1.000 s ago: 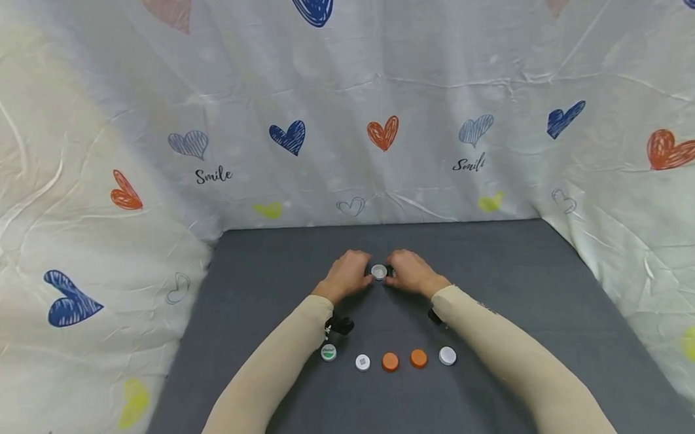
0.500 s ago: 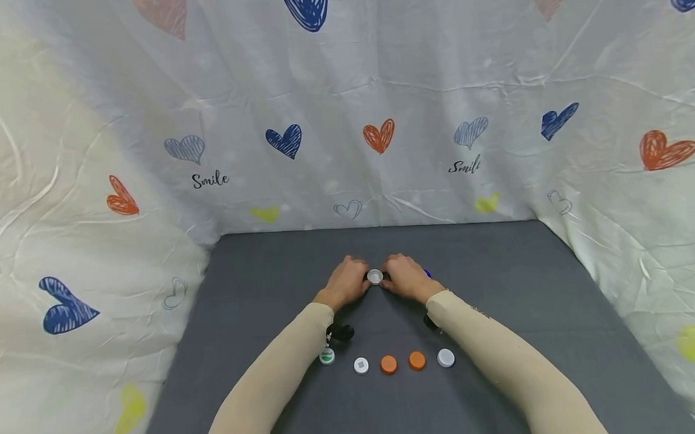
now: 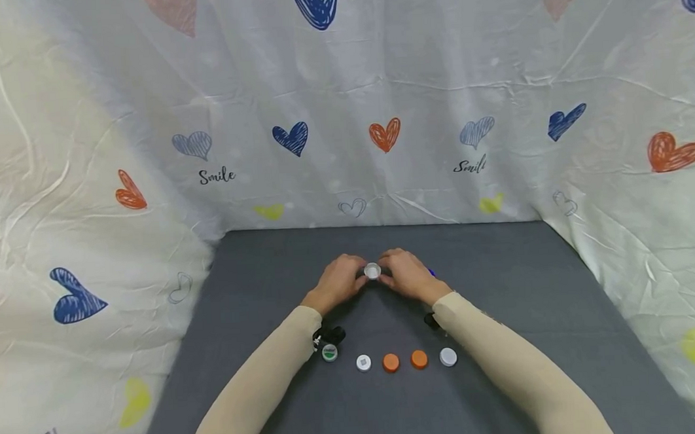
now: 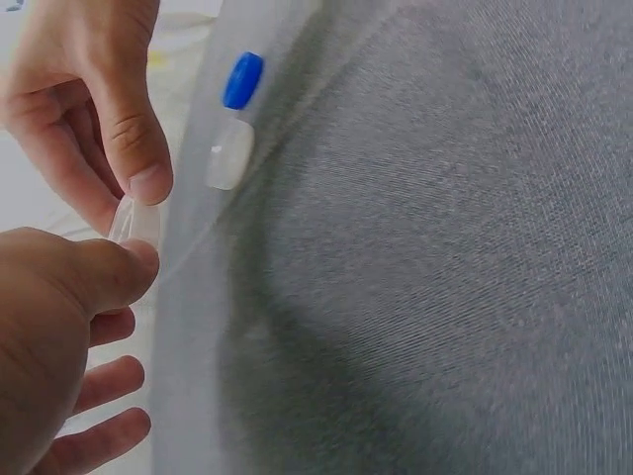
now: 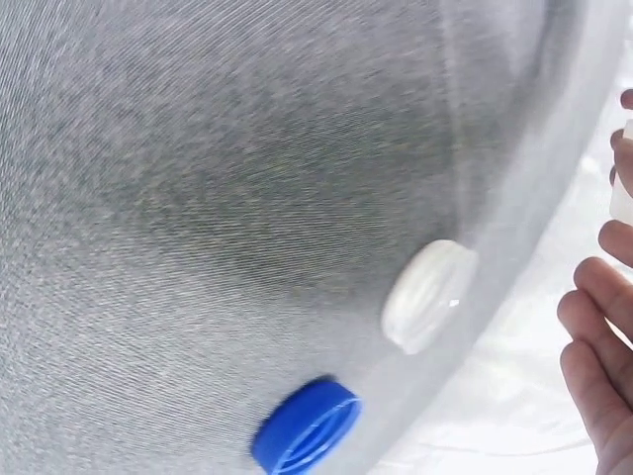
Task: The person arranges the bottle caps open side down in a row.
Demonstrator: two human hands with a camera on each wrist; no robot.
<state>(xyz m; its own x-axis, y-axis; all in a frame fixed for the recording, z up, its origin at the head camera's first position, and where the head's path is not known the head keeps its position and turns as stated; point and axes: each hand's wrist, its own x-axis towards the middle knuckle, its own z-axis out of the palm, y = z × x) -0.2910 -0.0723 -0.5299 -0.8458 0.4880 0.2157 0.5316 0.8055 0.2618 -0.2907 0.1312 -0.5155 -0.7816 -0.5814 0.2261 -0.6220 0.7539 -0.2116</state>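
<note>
Near the far part of the grey cloth, my left hand (image 3: pixel 337 281) and right hand (image 3: pixel 408 274) meet at a small translucent round cap (image 3: pixel 372 271). Both hands pinch this cap (image 4: pixel 135 220) from opposite sides; the left wrist view shows a thumb of each on its rim. A blue cap (image 4: pixel 243 81) and another whitish cap (image 4: pixel 230 154) lie on the cloth by the right hand. In the right wrist view the blue cap (image 5: pixel 307 427) and the whitish cap (image 5: pixel 428 296) stand on edge or tilted; I cannot tell which. From the head, the right hand mostly hides them.
Closer to me runs a row of caps: a green-and-white one (image 3: pixel 329 353), a white one with a square mark (image 3: pixel 364 363), two orange ones (image 3: pixel 391 363) and a plain white one (image 3: pixel 448 356). A heart-printed curtain (image 3: pixel 342 112) hangs behind and beside the table.
Both hands, with the translucent cap between them, have shifted slightly left. A bit of the blue cap has come into sight behind the right hand. The row of caps stays put.
</note>
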